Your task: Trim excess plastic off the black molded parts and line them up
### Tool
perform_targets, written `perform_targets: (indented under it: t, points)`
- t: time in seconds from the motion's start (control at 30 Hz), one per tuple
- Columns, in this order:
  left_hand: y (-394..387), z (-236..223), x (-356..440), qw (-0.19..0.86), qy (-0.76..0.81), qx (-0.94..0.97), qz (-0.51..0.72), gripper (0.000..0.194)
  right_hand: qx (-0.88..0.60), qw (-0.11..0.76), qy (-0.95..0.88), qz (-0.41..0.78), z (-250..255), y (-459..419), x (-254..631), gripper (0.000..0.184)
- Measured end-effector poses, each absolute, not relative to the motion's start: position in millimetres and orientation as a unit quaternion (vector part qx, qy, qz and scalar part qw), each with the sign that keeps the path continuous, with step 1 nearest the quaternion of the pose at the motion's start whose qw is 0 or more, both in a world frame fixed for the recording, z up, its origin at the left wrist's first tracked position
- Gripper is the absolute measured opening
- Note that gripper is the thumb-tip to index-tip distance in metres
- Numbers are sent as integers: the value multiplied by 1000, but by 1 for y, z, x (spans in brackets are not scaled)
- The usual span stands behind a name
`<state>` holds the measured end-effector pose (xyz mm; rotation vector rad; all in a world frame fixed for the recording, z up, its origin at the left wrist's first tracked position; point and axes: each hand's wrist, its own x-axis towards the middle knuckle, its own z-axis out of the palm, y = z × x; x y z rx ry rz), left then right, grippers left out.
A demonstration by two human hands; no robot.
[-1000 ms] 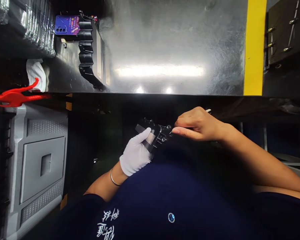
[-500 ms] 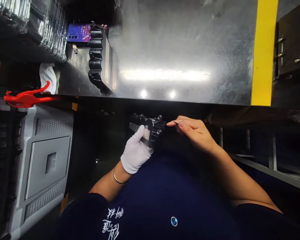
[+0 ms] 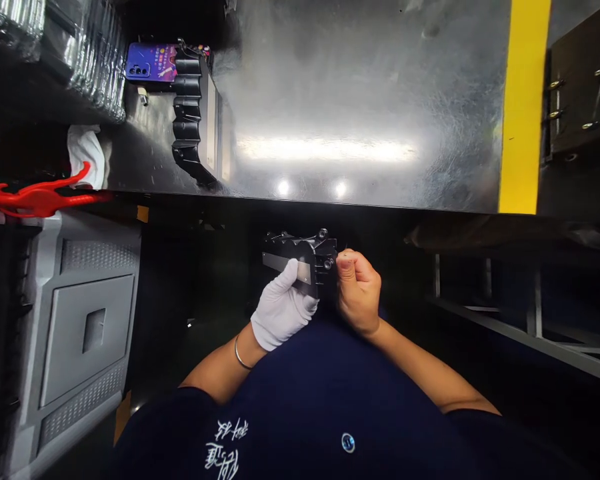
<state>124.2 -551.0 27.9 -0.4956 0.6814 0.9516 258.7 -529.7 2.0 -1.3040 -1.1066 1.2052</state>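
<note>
My left hand (image 3: 284, 310), in a white glove, grips a black molded plastic part (image 3: 291, 251) with a scalloped edge, a flat grey strip and screw bosses on its right end. The thumb presses on the strip. Just right of this part is my bare right hand (image 3: 359, 287), its thumb and forefinger pinched together close to the part's right end. A thin dark pointed piece (image 3: 347, 247) shows a little above the pinch; most of it is hidden by the fingers. Whether the fingertips touch the part, I cannot tell.
Beyond my hands runs the edge of a black worktable (image 3: 360, 80) with yellow tape (image 3: 523, 107). On it are a similar black scalloped part (image 3: 187, 113), a phone (image 3: 151, 63), a white cloth (image 3: 87, 157) and plastic-wrapped stacks (image 3: 87, 57). Red-handled pliers or cutters (image 3: 43, 199) overlap a grey bin (image 3: 87, 320).
My right hand has come left and slightly down to the part's right end, its fingers curled in more tightly. The left hand with the black part has shifted slightly right.
</note>
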Motion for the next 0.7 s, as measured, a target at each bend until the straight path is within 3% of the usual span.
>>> perform_targets:
  t: [0.1,0.3,0.7]
  points:
    - [-552,30,123,800,307,-251,450,35,-540,499,-449,507,-2,-528,266,35]
    - [-550,36,121,781,321,-267,465,44,-440,438,-651,436,12,-513,293,24]
    - [-549,38,122,780,354,-249,452,35,-392,421,-735,359,16,-510,300,16]
